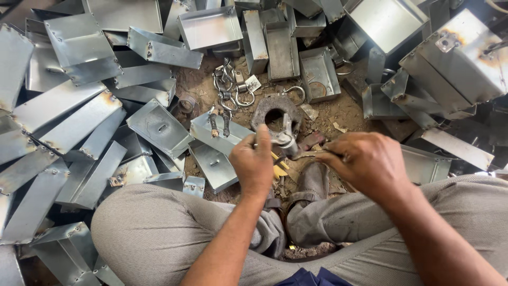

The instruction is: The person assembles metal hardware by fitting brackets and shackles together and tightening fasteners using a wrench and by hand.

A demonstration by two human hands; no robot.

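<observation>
Fingers of both hands pinch a small metal clasp (pixel 284 139) above a rusty ring block (pixel 275 112), galvanized boxes (pixel 159 127) crowding around.

You are working in bright, even daylight that is falling from above. Glare is washing out the flat faces of the metal boxes (pixel 389 21) at the upper right, while deep shadow is pooling in the gaps between them. The wide lens is bending the edges, and your right hand (pixel 370 161) is blurring slightly.
</observation>
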